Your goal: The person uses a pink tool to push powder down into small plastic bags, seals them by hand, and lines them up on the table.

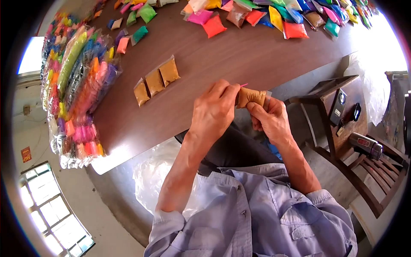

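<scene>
A small clear packet with brown filling (250, 97) is held between my two hands, just past the table's near edge. My left hand (215, 107) grips its left end, with a thin pink tip showing by the fingers. The right end is pinched between the thumb and fingers of my right hand (274, 119). Three similar brown packets (154, 82) lie in a slanting row on the brown table (205, 58), to the left of my hands.
Clear bags of colourful packets (81, 77) are piled at the table's left end. Many loose coloured packets (295, 31) lie along the far side. To the right stands a wooden chair (376, 175) beside a small stand (349, 111) bearing dark devices.
</scene>
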The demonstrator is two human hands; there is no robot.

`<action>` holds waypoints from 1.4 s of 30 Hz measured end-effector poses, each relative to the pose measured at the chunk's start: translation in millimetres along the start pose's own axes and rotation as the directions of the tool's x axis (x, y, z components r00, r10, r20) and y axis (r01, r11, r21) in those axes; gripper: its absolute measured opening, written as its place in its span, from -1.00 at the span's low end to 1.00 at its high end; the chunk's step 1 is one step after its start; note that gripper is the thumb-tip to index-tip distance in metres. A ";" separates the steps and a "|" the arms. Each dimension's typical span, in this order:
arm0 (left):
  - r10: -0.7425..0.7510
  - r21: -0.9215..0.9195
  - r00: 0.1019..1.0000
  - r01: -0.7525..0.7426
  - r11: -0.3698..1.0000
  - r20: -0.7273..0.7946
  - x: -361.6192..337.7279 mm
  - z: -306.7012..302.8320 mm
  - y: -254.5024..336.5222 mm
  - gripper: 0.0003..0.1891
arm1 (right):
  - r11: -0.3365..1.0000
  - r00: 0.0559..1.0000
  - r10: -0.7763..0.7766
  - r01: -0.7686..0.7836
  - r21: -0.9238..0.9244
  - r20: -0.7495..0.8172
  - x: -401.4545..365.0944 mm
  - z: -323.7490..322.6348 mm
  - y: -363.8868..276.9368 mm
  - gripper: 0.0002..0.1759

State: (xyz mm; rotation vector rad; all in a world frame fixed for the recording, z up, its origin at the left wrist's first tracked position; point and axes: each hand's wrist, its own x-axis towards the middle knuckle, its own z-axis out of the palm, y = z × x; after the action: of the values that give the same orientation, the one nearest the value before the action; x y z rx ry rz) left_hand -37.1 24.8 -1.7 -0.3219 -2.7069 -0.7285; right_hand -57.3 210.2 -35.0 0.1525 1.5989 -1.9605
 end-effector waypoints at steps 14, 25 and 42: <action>0.090 0.075 0.992 -0.097 0.993 0.093 -6.5 1.0 -2.2 -0.58 | 1.000 1.000 -0.018 0.018 -0.022 -0.003 2.8 2.9 -2.3 -0.76; 0.036 0.071 0.998 -0.040 0.997 0.060 -12.4 2.0 7.8 -0.64 | 0.995 1.000 -0.022 0.024 -0.099 0.020 4.5 0.6 -3.2 -0.74; -0.002 0.012 1.000 0.001 1.000 0.021 -12.8 6.9 4.2 -0.62 | 1.000 1.000 -0.012 0.012 -0.023 0.013 4.6 2.3 -1.6 -0.74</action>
State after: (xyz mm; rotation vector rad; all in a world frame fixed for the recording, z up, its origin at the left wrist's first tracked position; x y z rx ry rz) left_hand -25.8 30.2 -10.1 -0.3262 -2.7304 -0.7125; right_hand -61.2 206.6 -35.1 0.1210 1.6172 -1.9473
